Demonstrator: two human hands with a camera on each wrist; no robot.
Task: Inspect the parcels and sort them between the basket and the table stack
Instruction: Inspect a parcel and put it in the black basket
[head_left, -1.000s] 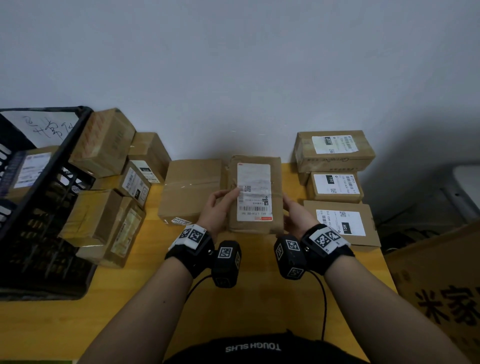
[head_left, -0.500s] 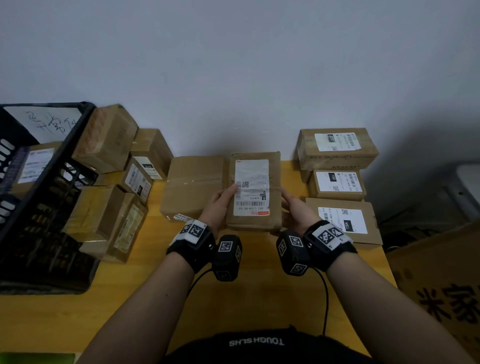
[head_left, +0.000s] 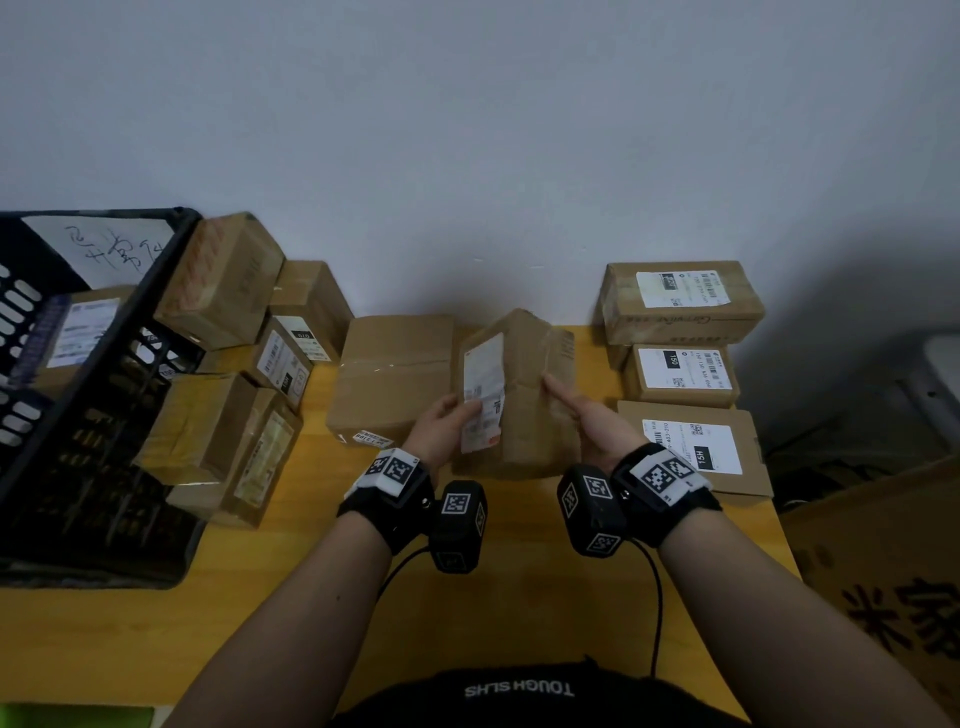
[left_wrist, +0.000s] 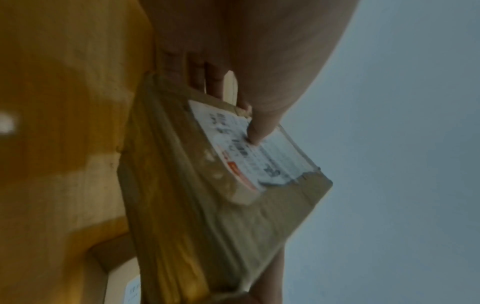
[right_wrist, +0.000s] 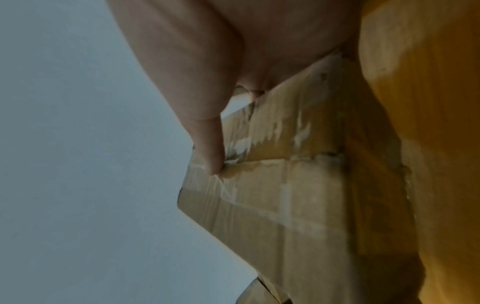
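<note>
Now both hands grip one parcel (head_left: 524, 400) between them, above the worktop (head_left: 291, 582): left hand (head_left: 441, 423) pinching its labelled face, right hand (head_left: 587, 421) clasping the taped side. Basket (head_left: 104, 364) far left of parcel; stack (head_left: 680, 364) just right.

Your head camera looks forward and down from above onto the tabletop (head_left: 519, 597) toward the wall. Both wrist cameras sit very close, facing along your fingers (left_wrist: 207, 82). All three views share the held parcel (head_left: 524, 415).
</note>
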